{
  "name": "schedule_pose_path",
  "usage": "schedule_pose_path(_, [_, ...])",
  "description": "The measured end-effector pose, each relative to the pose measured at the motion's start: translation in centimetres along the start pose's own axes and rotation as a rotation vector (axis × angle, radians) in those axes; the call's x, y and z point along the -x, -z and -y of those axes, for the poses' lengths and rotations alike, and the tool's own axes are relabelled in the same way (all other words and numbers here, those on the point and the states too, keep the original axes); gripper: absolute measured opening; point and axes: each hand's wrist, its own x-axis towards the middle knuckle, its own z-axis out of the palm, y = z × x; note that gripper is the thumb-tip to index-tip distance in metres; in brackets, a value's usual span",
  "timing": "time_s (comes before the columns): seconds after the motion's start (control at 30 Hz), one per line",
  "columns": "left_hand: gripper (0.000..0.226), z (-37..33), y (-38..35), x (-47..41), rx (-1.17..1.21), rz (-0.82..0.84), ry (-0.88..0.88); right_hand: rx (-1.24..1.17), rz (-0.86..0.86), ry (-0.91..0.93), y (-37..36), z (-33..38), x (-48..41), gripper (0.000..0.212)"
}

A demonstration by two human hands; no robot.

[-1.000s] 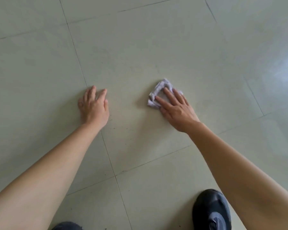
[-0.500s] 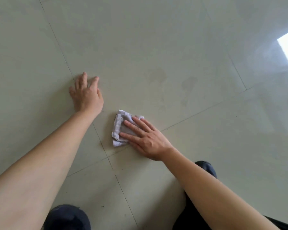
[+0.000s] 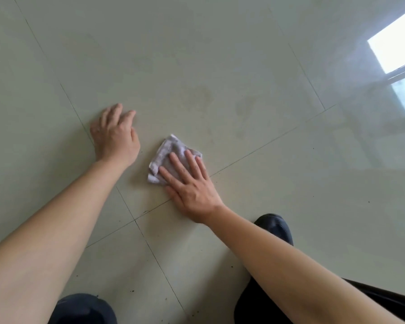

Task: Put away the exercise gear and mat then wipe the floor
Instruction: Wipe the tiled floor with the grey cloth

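Cloth (image 3: 171, 153) sits folded on the floor (image 3: 220, 66), pinned under the straight fingers of my right grip (image 3: 192, 185) so I can wipe. My left grip (image 3: 116, 136), released, rests just left of it, likely bracing me.

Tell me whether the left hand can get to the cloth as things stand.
Probably yes. The left hand rests on bare floor just beside the cloth; nothing lies between them, though the right hand covers its near half.

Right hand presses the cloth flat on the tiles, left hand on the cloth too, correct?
No: in the head view the left hand rests on the bare floor beside the cloth, apart from it. The right hand does press it flat.
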Motion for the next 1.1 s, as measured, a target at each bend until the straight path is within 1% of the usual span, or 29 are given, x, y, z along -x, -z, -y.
schedule_pose_path(0.07, [0.052, 0.1, 0.1, 0.1, -0.016, 0.009, -0.013, 0.01, 0.009, 0.159, 0.7, -2.4, 0.0, 0.049])
schedule_pose_path(0.1, [0.052, 0.1, 0.1, 0.1, -0.021, 0.011, -0.012, 0.036, 0.014, 0.208, 1.3, -4.1, -0.1, 0.048])
schedule_pose_path(0.13, [0.051, -0.1, 0.2, 0.1, -0.025, 0.012, -0.008, 0.057, 0.008, 0.209, 1.9, -6.3, -0.2, 0.047])
schedule_pose_path(0.17, [0.049, -0.2, 0.1, 0.0, -0.025, 0.015, 0.0, 0.067, -0.015, 0.148, 2.6, -8.6, -0.2, 0.047])
schedule_pose_path(0.2, [0.047, -0.4, 0.0, 0.0, -0.027, 0.02, 0.011, 0.074, -0.05, 0.035, 3.3, -10.9, 0.0, 0.047])
schedule_pose_path(0.27, [0.046, -0.7, -0.1, 0.0, -0.031, 0.037, 0.03, 0.072, -0.102, -0.257, 5.3, -14.3, 0.6, 0.049])
schedule_pose_path(0.33, [0.047, -0.9, -0.1, 0.0, -0.036, 0.047, 0.044, 0.024, -0.096, -0.541, 6.9, -15.9, 0.2, 0.051])
schedule_pose_path(0.37, [0.047, -0.9, -0.1, 0.0, -0.038, 0.047, 0.047, -0.021, -0.08, -0.657, 7.6, -16.1, -0.6, 0.052])
schedule_pose_path(0.4, [0.047, -1.0, -0.1, 0.0, -0.04, 0.049, 0.047, -0.054, -0.066, -0.73, 7.9, -15.9, -1.7, 0.053])
schedule_pose_path(0.43, [0.048, -1.0, -0.1, 0.0, -0.041, 0.052, 0.047, -0.05, -0.05, -0.74, 7.9, -15.3, -2.7, 0.054])
schedule_pose_path(0.47, [0.048, -1.1, -0.1, 0.0, -0.041, 0.054, 0.051, -0.025, -0.031, -0.685, 7.6, -14.1, -3.7, 0.055])
schedule_pose_path(0.57, [0.048, -1.2, 0.0, 0.1, -0.033, 0.05, 0.057, 0.006, 0.036, -0.362, 6.0, -8.7, -5.8, 0.055])
schedule_pose_path(0.63, [0.054, -1.2, 0.2, 0.0, -0.024, 0.048, 0.064, -0.006, 0.068, -0.206, 5.3, -6.7, -6.6, 0.052])
schedule_pose_path(0.67, [0.057, -1.2, 0.3, -0.1, -0.029, 0.053, 0.065, -0.013, 0.072, -0.133, 5.6, -7.0, -7.0, 0.051])
schedule_pose_path(0.73, [0.059, -1.1, 0.4, -0.3, -0.058, 0.068, 0.048, 0.029, 0.055, -0.009, 6.4, -10.1, -7.9, 0.049])
schedule_pose_path(0.77, [0.059, -0.9, 0.4, -0.5, -0.073, 0.074, 0.035, 0.06, 0.037, -0.022, 7.0, -12.3, -8.3, 0.049])
schedule_pose_path(0.8, [0.058, -0.8, 0.4, -0.7, -0.086, 0.078, 0.027, 0.066, 0.015, -0.113, 7.9, -14.6, -8.8, 0.05])
schedule_pose_path(0.83, [0.058, -0.6, 0.4, -0.8, -0.098, 0.079, 0.021, 0.047, -0.013, -0.264, 8.8, -16.9, -9.3, 0.052])
schedule_pose_path(0.9, [0.057, -0.5, 0.5, -0.9, -0.114, 0.08, 0.017, -0.054, -0.062, -0.625, 10.5, -20.1, -10.2, 0.055])
schedule_pose_path(0.93, [0.056, -0.7, 0.6, -1.0, -0.117, 0.075, 0.02, -0.086, -0.073, -0.754, 11.0, -20.7, -10.9, 0.057])
schedule_pose_path(0.97, [0.055, -0.9, 0.7, -1.2, -0.118, 0.064, 0.031, -0.107, -0.076, -0.831, 11.2, -20.7, -11.8, 0.058])
schedule_pose_path(1.0, [0.053, -1.2, 0.8, -1.5, -0.115, 0.049, 0.051, -0.13, -0.084, -0.861, 11.1, -19.9, -12.8, 0.058])
schedule_pose_path(1.03, [0.051, -1.4, 1.0, -1.8, -0.108, 0.029, 0.078, -0.133, -0.093, -0.841, 10.8, -18.7, -13.8, 0.057])
schedule_pose_path(1.07, [0.049, -1.6, 1.1, -2.2, -0.098, 0.001, 0.109, -0.116, -0.095, -0.769, 10.3, -16.9, -14.9, 0.056])
schedule_pose_path(1.1, [0.048, -1.7, 1.3, -2.7, -0.081, -0.035, 0.138, -0.086, -0.087, -0.657, 9.4, -14.9, -16.0, 0.054])
